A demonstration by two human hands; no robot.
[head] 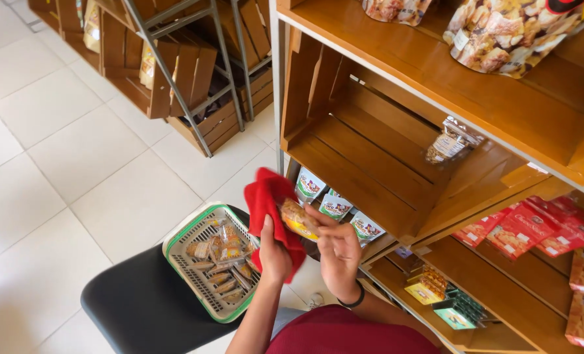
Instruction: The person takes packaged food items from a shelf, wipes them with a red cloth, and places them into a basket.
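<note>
A small snack packet (298,219), clear with yellowish contents, sits between the 2 hands, in front of the wooden shelf and above the basket's edge. The right hand (338,252) pinches it from the right, fingers curled around its end, a dark band on the wrist. The left hand (273,252) presses a red cloth (269,200) against the packet, thumb up along the fabric, fingers closed behind it (hidden by the cloth).

Just below left, a green-rimmed white basket (180,252) holds more small packets of the same kind and rests on a black stool (141,305). Behind the hands, 3 white-and-green pouches (334,204) stand in a row on a low shelf. Above, 1 clear bag (450,141) lies in a wooden crate (364,164). To the right, flat red packets (534,229) lie overlapping.
</note>
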